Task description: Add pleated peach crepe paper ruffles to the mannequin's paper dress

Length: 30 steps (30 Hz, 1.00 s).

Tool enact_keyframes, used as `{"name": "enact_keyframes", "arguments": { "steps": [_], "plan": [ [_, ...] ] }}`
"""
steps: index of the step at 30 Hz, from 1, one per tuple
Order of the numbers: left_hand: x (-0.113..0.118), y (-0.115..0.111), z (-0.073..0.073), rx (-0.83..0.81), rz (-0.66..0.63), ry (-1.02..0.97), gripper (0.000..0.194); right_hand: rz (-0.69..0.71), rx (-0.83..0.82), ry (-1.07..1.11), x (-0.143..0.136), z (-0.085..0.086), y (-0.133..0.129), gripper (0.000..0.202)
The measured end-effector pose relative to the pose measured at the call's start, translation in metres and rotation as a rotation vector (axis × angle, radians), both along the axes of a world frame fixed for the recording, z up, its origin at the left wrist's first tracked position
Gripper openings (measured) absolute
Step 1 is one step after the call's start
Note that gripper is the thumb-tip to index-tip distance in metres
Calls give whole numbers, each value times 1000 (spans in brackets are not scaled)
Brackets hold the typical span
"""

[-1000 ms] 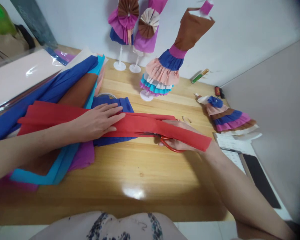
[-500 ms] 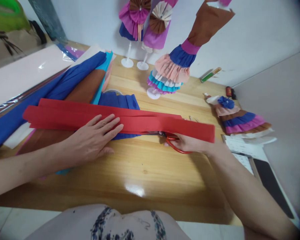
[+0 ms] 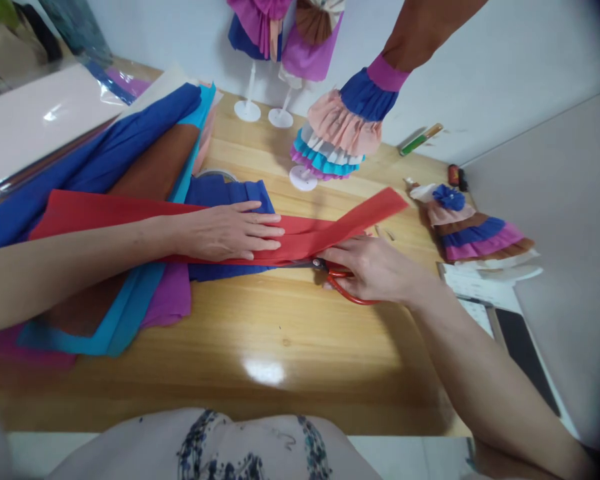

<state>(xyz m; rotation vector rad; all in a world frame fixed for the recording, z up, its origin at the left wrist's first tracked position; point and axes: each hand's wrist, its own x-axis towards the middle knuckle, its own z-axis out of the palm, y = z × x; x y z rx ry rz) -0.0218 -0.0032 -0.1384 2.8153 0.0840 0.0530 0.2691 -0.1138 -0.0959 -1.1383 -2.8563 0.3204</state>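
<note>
A long red sheet [image 3: 105, 208] lies folded across the wooden table [image 3: 260, 333]. My left hand [image 3: 230, 231] rests flat on its middle, fingers stretched towards the right. My right hand [image 3: 367, 267] is closed on red-handled scissors [image 3: 350, 297], whose dark blades reach left along the lower edge of the red sheet; part of the blades is hidden under it. The sheet's right end is lifted and slants up above my right hand. Under the red sheet lies a pleated blue piece [image 3: 230, 192].
Blue, brown, turquoise and purple sheets [image 3: 105, 337] cover the left side. Ruffled dress shapes on white stands [image 3: 350, 127] are at the back. A small ruffled dress [image 3: 480, 230], papers [image 3: 475, 283] and a dark flat device [image 3: 525, 353] lie at the right.
My left hand has slid right along the red sheet. The sheet's right end has swung upward, uncovering my right hand, and the view has shifted slightly.
</note>
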Motion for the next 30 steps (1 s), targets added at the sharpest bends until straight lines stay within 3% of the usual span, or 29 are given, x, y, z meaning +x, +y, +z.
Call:
{"name": "enact_keyframes", "arguments": {
  "steps": [3,14,20,30],
  "plan": [
    [-7,-5,-6,-27,11,-42,43,37,37,-26,-3,0,2,19],
    [-5,-4,-9,-111,13,-104,39,69,109,-155,-10,0,4,27],
    [-3,-4,-7,-144,41,-19,42,100,74,-120,-8,-1,7,30],
    [-3,-4,-11,-189,61,-82,37,97,5,-105,-2,-6,8,27]
  ]
}}
